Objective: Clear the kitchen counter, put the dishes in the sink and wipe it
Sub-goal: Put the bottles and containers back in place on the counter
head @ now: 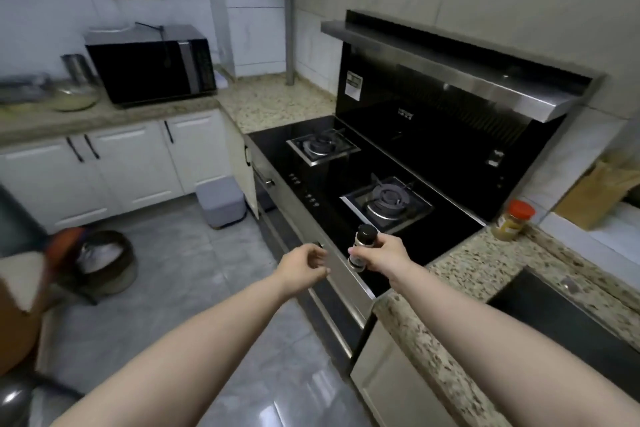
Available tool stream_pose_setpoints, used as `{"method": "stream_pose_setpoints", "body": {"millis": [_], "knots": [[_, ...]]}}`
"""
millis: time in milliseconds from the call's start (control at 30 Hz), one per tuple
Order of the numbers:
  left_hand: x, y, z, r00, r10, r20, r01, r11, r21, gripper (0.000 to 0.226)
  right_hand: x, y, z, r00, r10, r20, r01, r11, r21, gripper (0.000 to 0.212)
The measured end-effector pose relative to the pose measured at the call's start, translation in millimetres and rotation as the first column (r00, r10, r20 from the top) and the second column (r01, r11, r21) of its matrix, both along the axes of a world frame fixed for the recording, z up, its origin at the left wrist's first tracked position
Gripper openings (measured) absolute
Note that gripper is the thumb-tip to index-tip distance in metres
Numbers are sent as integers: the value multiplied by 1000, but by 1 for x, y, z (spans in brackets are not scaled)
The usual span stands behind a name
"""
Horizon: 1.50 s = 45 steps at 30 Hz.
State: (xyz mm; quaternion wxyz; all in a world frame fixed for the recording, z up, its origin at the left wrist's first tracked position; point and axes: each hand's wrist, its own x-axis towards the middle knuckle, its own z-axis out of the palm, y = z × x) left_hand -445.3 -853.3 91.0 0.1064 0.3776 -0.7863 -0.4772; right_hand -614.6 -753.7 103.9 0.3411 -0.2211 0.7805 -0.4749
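My right hand [382, 255] grips a small black-capped bottle [362, 244] and holds it above the front edge of the black gas stove [311, 156]. My left hand [304, 265] hovers just left of the bottle with fingers loosely curled and nothing in it. A jar with a red lid [512, 220] stands on the speckled granite counter [460, 263] to the right of the stove. The dark sink [561, 308] lies at the lower right, partly cut off by the frame edge.
A range hood [460, 73] hangs over the stove. A microwave [152, 62] and a glass bowl [74, 97] sit on the far left counter above white cabinets [114, 170]. A grey bin [221, 201] and a basket [104, 260] stand on the tiled floor. A wooden board [595, 191] leans at right.
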Motion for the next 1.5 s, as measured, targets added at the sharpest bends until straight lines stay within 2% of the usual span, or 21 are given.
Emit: {"method": "stream_pose_setpoints", "body": {"millis": [100,300,533,767,900,1000,1100,1367,1500], "knots": [[11,-29,-3,996,84,3,-84,996,8,27,0,-36,2,998,57,17,-56,997,-50,20],[24,-96,-15,975,220,15,-221,973,72,30,4,-118,-12,991,134,20,-134,991,-7,22],[26,-196,-11,984,174,-43,-173,984,29,32,17,-236,-17,995,-8,100,7,1000,10,21],[47,-322,9,960,272,-60,-269,961,58,22,42,-355,18,999,41,24,-39,998,-58,22],[47,-377,12,921,383,-67,-377,922,85,18,45,-404,18,997,77,-7,-77,996,-48,27],[38,-411,10,887,455,-82,-436,882,179,13,35,-439,9,992,92,-91,-92,996,6,29],[23,-451,2,865,495,-82,-460,847,267,13,18,-478,0,989,116,-94,-113,993,33,29],[-41,-565,-5,841,539,-49,-506,815,282,19,-45,-592,-16,988,127,-91,-124,992,39,27],[-80,-626,11,854,514,-79,-476,834,280,19,-86,-653,-18,986,127,-104,-120,990,75,25]]}}
